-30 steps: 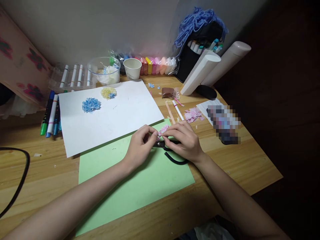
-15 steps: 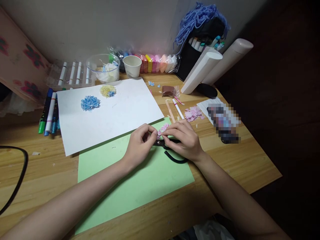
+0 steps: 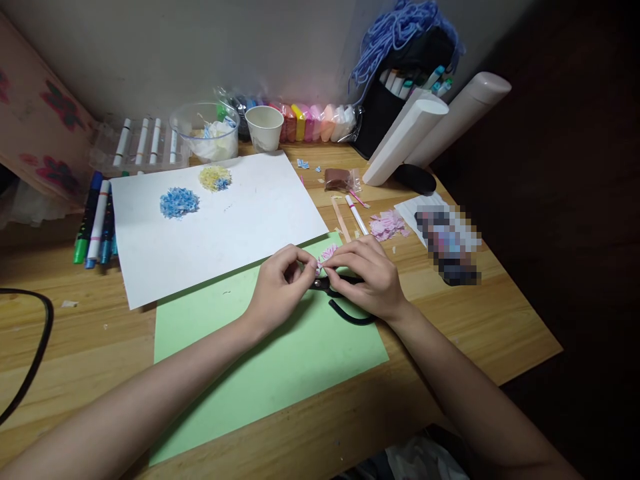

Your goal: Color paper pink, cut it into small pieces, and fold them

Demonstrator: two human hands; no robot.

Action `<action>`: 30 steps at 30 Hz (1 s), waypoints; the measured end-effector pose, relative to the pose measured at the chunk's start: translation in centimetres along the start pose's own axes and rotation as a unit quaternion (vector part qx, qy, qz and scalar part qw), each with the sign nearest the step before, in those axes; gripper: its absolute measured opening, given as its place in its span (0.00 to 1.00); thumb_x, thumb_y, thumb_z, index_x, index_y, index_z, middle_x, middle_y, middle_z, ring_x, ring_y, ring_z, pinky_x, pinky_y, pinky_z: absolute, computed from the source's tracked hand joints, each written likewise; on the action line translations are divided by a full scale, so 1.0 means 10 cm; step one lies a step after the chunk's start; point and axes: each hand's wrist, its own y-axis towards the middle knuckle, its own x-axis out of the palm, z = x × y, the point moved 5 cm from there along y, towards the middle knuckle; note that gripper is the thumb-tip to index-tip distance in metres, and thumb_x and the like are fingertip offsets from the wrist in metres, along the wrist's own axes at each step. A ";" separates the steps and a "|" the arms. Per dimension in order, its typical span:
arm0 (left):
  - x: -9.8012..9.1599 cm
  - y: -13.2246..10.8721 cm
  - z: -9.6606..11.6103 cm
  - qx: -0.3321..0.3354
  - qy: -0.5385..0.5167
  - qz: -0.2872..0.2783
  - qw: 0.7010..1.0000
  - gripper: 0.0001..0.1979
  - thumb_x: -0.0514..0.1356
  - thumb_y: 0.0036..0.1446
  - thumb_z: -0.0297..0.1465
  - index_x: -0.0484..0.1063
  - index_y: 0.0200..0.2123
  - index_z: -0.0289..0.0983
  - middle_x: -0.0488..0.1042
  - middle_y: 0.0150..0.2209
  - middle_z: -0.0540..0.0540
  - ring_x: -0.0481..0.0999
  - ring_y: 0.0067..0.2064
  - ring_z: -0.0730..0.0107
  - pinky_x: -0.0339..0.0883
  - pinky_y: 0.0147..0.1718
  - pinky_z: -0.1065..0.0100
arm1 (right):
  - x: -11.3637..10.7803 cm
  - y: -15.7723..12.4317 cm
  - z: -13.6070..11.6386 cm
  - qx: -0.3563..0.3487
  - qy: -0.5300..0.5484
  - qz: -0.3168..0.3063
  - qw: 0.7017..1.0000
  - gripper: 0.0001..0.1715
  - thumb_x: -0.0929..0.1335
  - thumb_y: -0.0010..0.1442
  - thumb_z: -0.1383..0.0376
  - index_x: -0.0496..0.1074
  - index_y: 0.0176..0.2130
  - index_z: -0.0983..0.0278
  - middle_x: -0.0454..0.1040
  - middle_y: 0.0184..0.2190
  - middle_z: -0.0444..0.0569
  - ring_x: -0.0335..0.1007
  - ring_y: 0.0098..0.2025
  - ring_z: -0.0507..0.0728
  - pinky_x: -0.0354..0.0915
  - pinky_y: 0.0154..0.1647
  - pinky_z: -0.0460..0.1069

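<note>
My left hand [image 3: 283, 283] and my right hand [image 3: 367, 275] meet over the upper right of a green sheet [image 3: 260, 367]. Both pinch a small pink paper piece [image 3: 329, 252] between thumb and fingertips. Under my right hand, black scissors [image 3: 350, 317] lie partly hidden. A white sheet [image 3: 250, 227] overlaps the green one and bears a blue paper tuft [image 3: 179, 203] and a yellow tuft with some blue [image 3: 214, 178]. Pink paper scraps [image 3: 387, 225] are heaped just beyond my right hand, beside a white marker [image 3: 356, 215] and a wooden stick [image 3: 341, 219].
Along the wall stand a clear bowl [image 3: 207, 137], a paper cup [image 3: 265, 128], packed coloured clay [image 3: 310, 123] and a black pen holder [image 3: 377, 115]. White tubes [image 3: 407, 141] stand near a blurred phone-like object [image 3: 447, 245]. Several markers [image 3: 99, 223] lie at the left.
The camera view has shifted very slightly. Both hands stay pinched together on the pink piece, with only a small movement of the fingers.
</note>
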 end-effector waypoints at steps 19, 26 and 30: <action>0.00 -0.01 0.04 0.026 0.021 0.029 0.999 0.06 0.61 0.52 0.30 0.72 0.26 0.34 0.66 0.21 0.52 0.58 0.22 0.79 0.52 0.21 0.73 | 0.07 -0.02 0.00 0.127 0.099 -0.020 0.987 0.03 0.68 0.58 0.69 0.74 0.34 0.63 0.75 0.31 0.48 0.70 0.36 0.55 0.66 0.38 0.52; 0.01 -0.01 0.06 0.029 0.036 0.025 0.999 0.06 0.61 0.51 0.30 0.70 0.25 0.35 0.65 0.21 0.53 0.57 0.21 0.79 0.52 0.21 0.73 | 0.07 -0.03 -0.02 0.154 0.101 -0.020 0.983 0.05 0.67 0.58 0.70 0.74 0.32 0.63 0.76 0.30 0.48 0.70 0.35 0.55 0.66 0.37 0.51; 0.02 0.00 0.07 0.029 0.042 0.027 0.998 0.06 0.61 0.51 0.29 0.69 0.24 0.35 0.64 0.20 0.53 0.57 0.21 0.78 0.52 0.21 0.73 | 0.08 -0.04 0.00 0.175 0.111 -0.021 0.978 0.06 0.67 0.58 0.70 0.74 0.32 0.62 0.75 0.30 0.48 0.70 0.35 0.55 0.66 0.35 0.50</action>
